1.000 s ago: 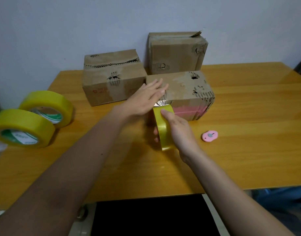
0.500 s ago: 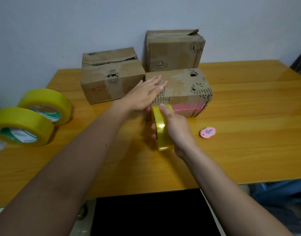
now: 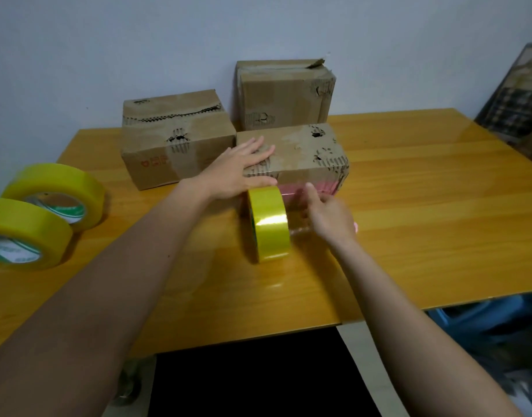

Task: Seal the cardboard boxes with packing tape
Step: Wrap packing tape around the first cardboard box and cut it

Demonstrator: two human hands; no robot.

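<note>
Pinning the near box (image 3: 300, 152) flat with your left hand (image 3: 240, 170), you've stood the tape roll (image 3: 269, 224) on the counter (image 3: 424, 206) against it; your right hand (image 3: 327, 215) hangs loose, empty. Next, cut the strip.

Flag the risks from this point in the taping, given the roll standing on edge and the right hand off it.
1. The tape roll stands on edge on the table with the right hand beside it, apparently not gripping it; it may roll or tip and tug the strip.
2. Only the left hand lies flat on the front box, so a pull could shift it.
3. The right hand is blurred, and the small pink object past it could get knocked.
</note>
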